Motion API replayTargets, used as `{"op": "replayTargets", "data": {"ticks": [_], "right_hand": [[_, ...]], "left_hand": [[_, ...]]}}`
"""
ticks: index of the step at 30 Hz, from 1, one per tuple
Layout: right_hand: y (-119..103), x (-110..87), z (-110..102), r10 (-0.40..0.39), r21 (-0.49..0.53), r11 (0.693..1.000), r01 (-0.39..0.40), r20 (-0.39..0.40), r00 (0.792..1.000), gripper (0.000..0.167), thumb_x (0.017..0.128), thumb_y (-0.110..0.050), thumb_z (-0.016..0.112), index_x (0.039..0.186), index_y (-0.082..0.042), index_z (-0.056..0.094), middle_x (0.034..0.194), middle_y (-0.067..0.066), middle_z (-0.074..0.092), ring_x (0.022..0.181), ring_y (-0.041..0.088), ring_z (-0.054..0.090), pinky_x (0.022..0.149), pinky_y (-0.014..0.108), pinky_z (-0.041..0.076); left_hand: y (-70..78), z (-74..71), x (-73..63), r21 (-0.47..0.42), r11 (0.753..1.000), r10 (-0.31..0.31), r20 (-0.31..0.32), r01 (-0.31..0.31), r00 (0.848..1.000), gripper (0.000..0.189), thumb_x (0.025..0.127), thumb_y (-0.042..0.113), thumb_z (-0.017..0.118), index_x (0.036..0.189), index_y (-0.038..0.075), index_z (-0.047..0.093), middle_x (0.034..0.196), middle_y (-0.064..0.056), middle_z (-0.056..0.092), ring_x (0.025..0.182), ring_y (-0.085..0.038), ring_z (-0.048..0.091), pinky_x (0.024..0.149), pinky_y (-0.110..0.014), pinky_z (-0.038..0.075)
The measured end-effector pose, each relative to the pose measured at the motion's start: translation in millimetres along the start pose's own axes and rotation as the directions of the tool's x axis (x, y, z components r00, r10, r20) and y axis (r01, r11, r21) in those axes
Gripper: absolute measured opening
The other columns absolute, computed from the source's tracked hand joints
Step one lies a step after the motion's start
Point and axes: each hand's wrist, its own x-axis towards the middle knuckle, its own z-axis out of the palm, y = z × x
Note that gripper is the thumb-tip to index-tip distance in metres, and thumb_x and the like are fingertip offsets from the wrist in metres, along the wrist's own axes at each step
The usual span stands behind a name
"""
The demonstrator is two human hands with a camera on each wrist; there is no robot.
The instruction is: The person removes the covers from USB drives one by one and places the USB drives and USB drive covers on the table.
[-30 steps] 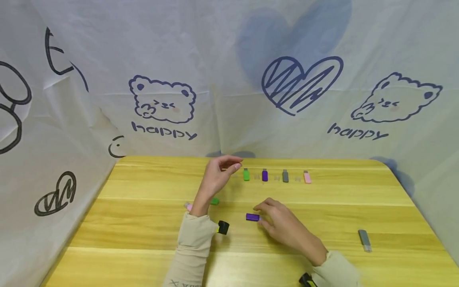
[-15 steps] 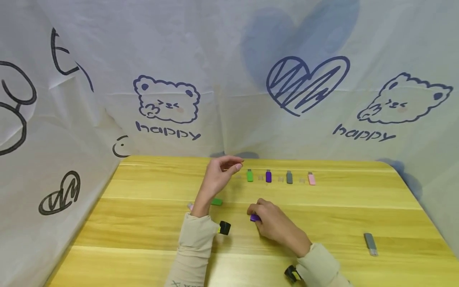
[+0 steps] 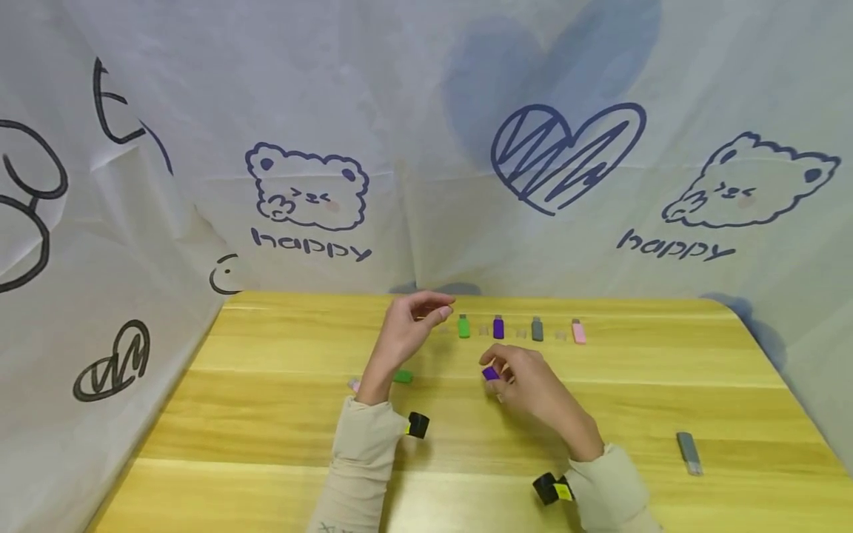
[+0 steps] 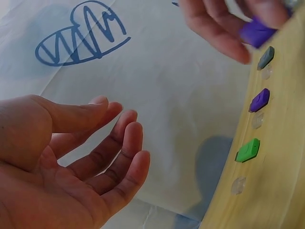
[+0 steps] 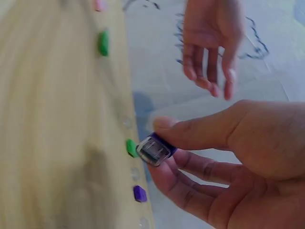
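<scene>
Between thumb and fingers my right hand [image 3: 536,381] pinches a purple USB stick [image 3: 491,374], raised off the table. Its clear cap [image 5: 151,151] covers the metal plug, as the right wrist view shows. My left hand [image 3: 408,324] hovers near the far edge, fingers loosely bent, with nothing in it. Beyond the hands stands a row of uncapped USB sticks: green [image 3: 463,327], purple [image 3: 498,327], grey [image 3: 537,330] and pink [image 3: 578,332]. Small clear caps [image 3: 522,334] lie between them.
Nearer the left forearm lie a green USB stick [image 3: 403,377] and a pink one [image 3: 355,385], partly hidden by the wrist. A capped grey USB stick [image 3: 689,453] lies at the right of the wooden table [image 3: 266,444]. White printed cloth [image 3: 413,148] hangs behind the table.
My right hand has closed on the purple USB stick, picked it up from the table and carried it slightly away towards the row. The left hand has stayed in place.
</scene>
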Motion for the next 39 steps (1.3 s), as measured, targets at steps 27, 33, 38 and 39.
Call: {"op": "replayTargets", "data": {"ticks": [27, 33, 38, 39], "right_hand": [[17.1, -4.6, -37.7, 0.233, 0.547, 0.837, 0.013, -0.377, 0.897, 0.026, 0.094, -0.004, 0.075, 0.116, 0.005, 0.066, 0.116, 0.022, 0.065, 0.102, 0.033, 0.073, 0.078, 0.027, 0.061], [16.9, -3.3, -35.6, 0.221, 0.59, 0.805, 0.07, -0.407, 0.886, 0.021, 0.093, -0.004, 0.076, 0.109, 0.008, 0.07, 0.113, 0.022, 0.067, 0.092, 0.019, 0.075, 0.078, 0.032, 0.062], [17.3, -2.4, -32.5, 0.2, 0.615, 0.782, 0.107, -0.409, 0.89, 0.019, 0.092, -0.005, 0.077, 0.103, 0.009, 0.069, 0.108, 0.021, 0.065, 0.09, 0.015, 0.076, 0.079, 0.03, 0.061], [17.3, -1.7, -31.9, 0.196, 0.618, 0.778, 0.115, -0.412, 0.89, 0.018, 0.092, -0.004, 0.077, 0.102, 0.008, 0.069, 0.107, 0.021, 0.066, 0.091, 0.016, 0.076, 0.08, 0.03, 0.061]], "left_hand": [[1.2, 22.3, -0.8, -0.026, 0.998, -0.05, 0.11, 0.054, 0.993, 0.018, 0.1, 0.009, 0.068, 0.115, 0.004, 0.075, 0.11, -0.012, 0.075, 0.102, -0.031, 0.07, 0.087, -0.046, 0.056], [1.1, 29.3, -2.1, -0.052, 0.998, -0.036, 0.151, 0.044, 0.988, 0.018, 0.1, 0.009, 0.067, 0.115, 0.003, 0.075, 0.109, -0.014, 0.074, 0.101, -0.035, 0.07, 0.085, -0.037, 0.058], [4.1, 35.3, -1.0, -0.09, 0.995, -0.029, 0.207, 0.048, 0.978, 0.021, 0.101, 0.01, 0.067, 0.12, 0.002, 0.072, 0.111, -0.018, 0.073, 0.097, -0.029, 0.071, 0.089, -0.043, 0.057], [4.3, 36.5, -0.6, -0.101, 0.994, -0.03, 0.215, 0.052, 0.976, 0.022, 0.101, 0.01, 0.067, 0.121, 0.002, 0.071, 0.111, -0.019, 0.073, 0.097, -0.031, 0.071, 0.089, -0.046, 0.057]]}}
